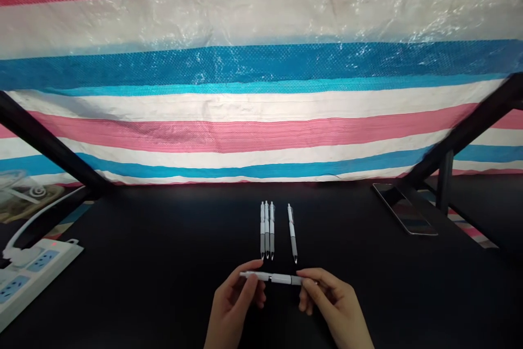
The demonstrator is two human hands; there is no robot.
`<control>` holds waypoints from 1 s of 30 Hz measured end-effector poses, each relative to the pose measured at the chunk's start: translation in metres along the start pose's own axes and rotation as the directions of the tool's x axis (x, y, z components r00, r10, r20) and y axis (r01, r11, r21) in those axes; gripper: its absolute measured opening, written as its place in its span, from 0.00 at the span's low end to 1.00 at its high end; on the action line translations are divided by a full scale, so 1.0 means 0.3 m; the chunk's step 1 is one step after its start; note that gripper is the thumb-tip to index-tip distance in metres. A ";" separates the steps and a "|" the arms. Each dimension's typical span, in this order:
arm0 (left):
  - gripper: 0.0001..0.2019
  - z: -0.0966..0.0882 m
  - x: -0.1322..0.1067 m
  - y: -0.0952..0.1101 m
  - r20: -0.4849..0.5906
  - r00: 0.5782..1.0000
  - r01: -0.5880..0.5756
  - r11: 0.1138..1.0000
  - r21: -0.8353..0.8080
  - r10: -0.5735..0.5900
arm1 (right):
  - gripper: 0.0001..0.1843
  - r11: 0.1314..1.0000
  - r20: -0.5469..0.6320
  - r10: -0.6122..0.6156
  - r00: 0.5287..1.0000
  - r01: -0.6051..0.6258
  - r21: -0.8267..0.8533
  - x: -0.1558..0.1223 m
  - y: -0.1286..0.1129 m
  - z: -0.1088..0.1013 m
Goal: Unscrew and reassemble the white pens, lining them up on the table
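A white and grey pen (281,279) lies level between my two hands, above the front part of the black table. My left hand (237,297) pinches its white end between thumb and forefinger. At the grey grip end, my right hand (327,297) is closed on it the same way, and the tip is hidden by the fingers. Just beyond, three like pens (267,229) lie side by side, tips toward me. One more pen (292,232) lies apart to their right, slightly slanted.
On the black table (163,251) a white power strip (44,270) with a plugged-in cable sits at the left. A phone (402,210) lies at the back right. Black bars (53,142) slant up at both sides, before a striped sheet (245,136). A clear container (24,194) stands far left.
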State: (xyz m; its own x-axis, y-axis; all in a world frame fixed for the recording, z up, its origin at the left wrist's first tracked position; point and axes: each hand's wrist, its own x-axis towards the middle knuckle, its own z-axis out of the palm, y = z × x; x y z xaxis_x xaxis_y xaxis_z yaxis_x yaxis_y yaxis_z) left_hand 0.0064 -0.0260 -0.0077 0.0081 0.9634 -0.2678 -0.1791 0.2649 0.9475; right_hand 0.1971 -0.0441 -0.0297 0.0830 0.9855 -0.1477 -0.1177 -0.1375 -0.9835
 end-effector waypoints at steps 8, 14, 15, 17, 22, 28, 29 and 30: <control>0.24 -0.001 0.011 -0.004 -0.020 0.999 0.041 0.999 -0.012 -0.041 | 0.22 0.990 -0.013 -0.008 1.000 0.006 -0.144 -0.002 0.002 -0.007; 0.24 -0.002 0.009 -0.004 -0.011 0.999 0.047 0.999 -0.023 -0.047 | 0.17 0.980 -0.016 -0.080 0.997 0.075 -0.186 -0.004 -0.003 -0.011; 0.24 -0.004 0.009 -0.006 -0.010 0.999 0.047 0.999 -0.025 -0.047 | 0.18 0.983 -0.015 -0.085 0.996 0.081 -0.167 -0.004 -0.004 -0.010; 0.24 -0.011 0.009 -0.011 -0.007 0.999 0.048 0.998 -0.034 -0.048 | 0.22 0.992 -0.010 -0.086 0.996 0.084 -0.093 -0.004 -0.005 -0.007; 0.25 -0.032 0.009 -0.024 -0.017 0.999 0.050 0.998 -0.049 -0.051 | 0.25 0.998 0.064 0.032 0.997 -0.029 -0.051 0.001 -0.009 0.007; 0.21 -0.033 -0.004 -0.031 -0.070 0.998 0.000 1.000 -0.031 -0.002 | 0.23 0.999 0.016 0.008 1.000 -0.008 -0.047 -0.006 -0.001 0.014; 0.20 -0.034 -0.007 -0.033 -0.084 0.996 -0.013 1.000 -0.026 0.011 | 0.23 0.999 0.026 0.002 1.000 -0.001 -0.042 -0.008 0.001 0.014; 0.20 -0.037 -0.009 -0.035 -0.090 0.996 -0.022 1.000 -0.021 0.020 | 0.24 0.999 0.039 -0.004 0.999 0.005 -0.038 -0.009 0.003 0.013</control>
State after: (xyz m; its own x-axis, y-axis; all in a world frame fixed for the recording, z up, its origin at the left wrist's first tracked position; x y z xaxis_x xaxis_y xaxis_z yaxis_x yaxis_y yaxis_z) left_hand -0.0027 -0.0317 -0.0188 -0.0841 0.9611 -0.2632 -0.2000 0.2425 0.9493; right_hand 0.1929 -0.0464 -0.0298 0.0447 0.9892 -0.1399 -0.0799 -0.1361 -0.9875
